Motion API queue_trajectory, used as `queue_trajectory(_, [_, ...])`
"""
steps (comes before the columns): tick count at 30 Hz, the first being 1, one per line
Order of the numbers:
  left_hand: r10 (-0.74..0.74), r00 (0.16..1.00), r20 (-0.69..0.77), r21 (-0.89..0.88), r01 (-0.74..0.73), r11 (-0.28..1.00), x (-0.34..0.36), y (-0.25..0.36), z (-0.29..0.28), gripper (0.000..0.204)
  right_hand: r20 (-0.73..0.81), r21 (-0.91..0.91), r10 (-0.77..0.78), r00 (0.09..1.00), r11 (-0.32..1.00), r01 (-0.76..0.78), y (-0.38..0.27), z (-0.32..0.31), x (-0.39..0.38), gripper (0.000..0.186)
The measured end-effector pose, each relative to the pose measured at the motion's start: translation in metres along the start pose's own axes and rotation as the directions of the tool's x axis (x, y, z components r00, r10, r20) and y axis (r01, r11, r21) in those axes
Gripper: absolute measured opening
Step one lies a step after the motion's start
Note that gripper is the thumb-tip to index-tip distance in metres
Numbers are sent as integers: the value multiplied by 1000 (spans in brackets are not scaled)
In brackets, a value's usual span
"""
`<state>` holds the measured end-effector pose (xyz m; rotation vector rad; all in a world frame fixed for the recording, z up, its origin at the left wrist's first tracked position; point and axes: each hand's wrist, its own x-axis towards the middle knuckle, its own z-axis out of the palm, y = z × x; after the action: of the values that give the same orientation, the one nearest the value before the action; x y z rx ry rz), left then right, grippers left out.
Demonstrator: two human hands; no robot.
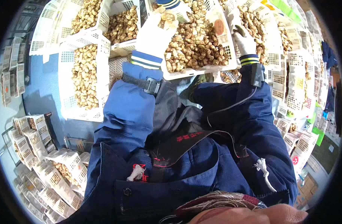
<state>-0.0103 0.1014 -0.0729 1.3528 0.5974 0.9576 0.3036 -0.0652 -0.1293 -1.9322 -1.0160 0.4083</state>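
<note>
A white crate (201,71) of small brown-and-cream lumps (195,44), which look like mushrooms, stands in front of me. My left hand (154,35), in a white glove, is over its left side, fingers curled around a few of the lumps near the far end. At the right wall of the same crate is my right hand (246,42), also gloved in white, with dark fingertips bent over the rim. Another white-gloved hand (183,12) with a striped blue cuff reaches in at the top, close to my left hand; it is another person's.
More white crates of the same lumps stand at the left (64,89), at the far left (103,22) and along the right (277,71). Stacked crates (62,179) line the lower left. Blue floor (44,74) shows beside the left crate.
</note>
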Motion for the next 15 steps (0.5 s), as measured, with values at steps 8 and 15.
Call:
queue_trajectory(8, [-445,892,78,-958,191,214,36,11,6,21,462,-582,-102,881,715,387,35,107,4,46])
queue_trajectory(15, [-516,852,92,-941,243,234,30,9,-5,17,608,-743,62,792,394,540,26,128,15,42])
